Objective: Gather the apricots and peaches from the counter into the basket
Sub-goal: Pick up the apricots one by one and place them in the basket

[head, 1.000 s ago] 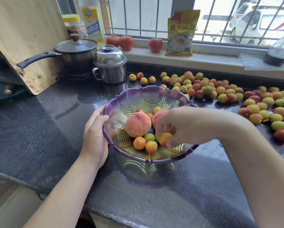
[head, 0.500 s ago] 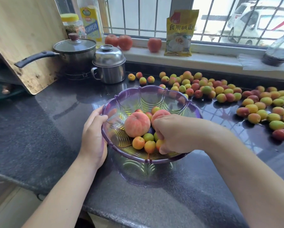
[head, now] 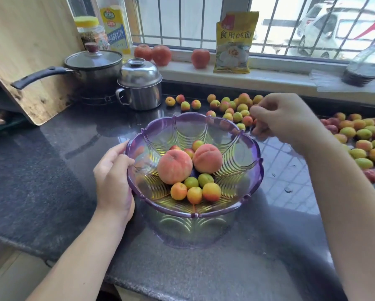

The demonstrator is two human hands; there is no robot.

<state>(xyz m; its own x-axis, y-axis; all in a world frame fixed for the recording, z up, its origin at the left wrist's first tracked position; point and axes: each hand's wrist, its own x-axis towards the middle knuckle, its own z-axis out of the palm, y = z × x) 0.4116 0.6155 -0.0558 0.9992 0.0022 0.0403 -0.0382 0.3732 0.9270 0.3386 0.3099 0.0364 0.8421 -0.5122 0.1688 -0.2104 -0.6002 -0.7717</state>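
Right hand (head: pixel 284 118) withdrawn from basket (head: pixel 256 170), grip loosely curled, empty; left hand (head: pixel 113 174) grips rim; apricots (head: pixel 236 109) could be knocked rolling off desk.

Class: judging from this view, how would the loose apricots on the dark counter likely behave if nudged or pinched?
The apricots look round and smooth on a glossy counter, so they would probably roll. Being small, they likely lift easily. Their blushed skins suggest ripeness, so perhaps bruisable.
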